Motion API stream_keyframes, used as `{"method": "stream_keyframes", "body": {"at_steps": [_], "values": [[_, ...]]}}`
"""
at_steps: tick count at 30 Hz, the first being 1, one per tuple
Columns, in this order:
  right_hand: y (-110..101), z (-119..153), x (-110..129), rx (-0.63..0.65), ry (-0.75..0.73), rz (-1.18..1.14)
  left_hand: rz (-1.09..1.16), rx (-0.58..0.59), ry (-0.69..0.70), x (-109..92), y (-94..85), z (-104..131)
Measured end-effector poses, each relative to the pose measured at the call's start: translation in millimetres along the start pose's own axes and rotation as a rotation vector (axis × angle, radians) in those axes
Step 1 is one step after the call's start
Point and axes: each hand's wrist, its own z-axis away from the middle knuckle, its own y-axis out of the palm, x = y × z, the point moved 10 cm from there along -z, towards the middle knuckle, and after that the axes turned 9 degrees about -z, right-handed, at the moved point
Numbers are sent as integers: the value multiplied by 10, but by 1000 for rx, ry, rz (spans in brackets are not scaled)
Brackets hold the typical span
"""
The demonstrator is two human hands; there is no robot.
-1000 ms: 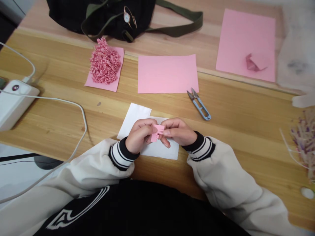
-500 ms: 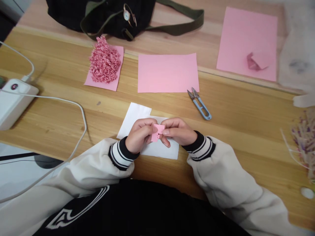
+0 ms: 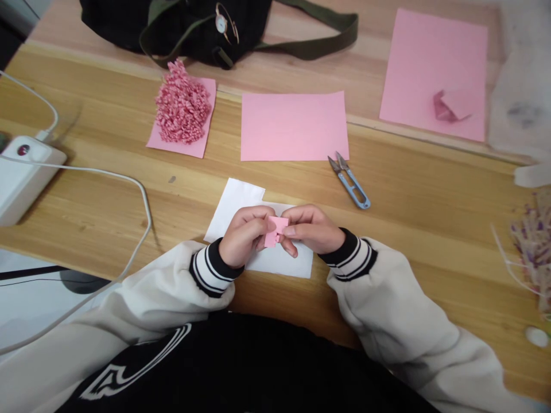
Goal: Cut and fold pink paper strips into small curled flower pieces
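A small pink paper piece [image 3: 272, 235] with a notched right edge is pinched between both hands. My left hand [image 3: 247, 234] grips it from the left, thumb on top. From the right, my right hand [image 3: 312, 229] pinches its corner between thumb and fingers, one fingertip lower down. White paper [image 3: 288, 265] lies beneath the hands, with another white sheet [image 3: 235, 203] at its upper left. Blue-handled thread snips [image 3: 353, 189] rest with blades apart, beyond my right hand and touching or close to a pink sheet [image 3: 294, 127].
Pink stamens [image 3: 183, 109] are heaped on pink paper [image 3: 198, 150] at the upper left. A black bag [image 3: 120, 23] with a watch [image 3: 221, 24] lies at the back. A white power bank [image 3: 30, 172] and cable are left; a larger pink sheet [image 3: 430, 69] is at the back right.
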Motion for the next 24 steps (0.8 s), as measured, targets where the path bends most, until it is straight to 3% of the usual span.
{"method": "stream_keyframes", "body": {"at_steps": [10,24], "values": [[10,11,15,15,-19,-4,46,44,14,0,48,-4],[-3,1,-5,1,1,31,17,-16,6,26,-22,8]]}}
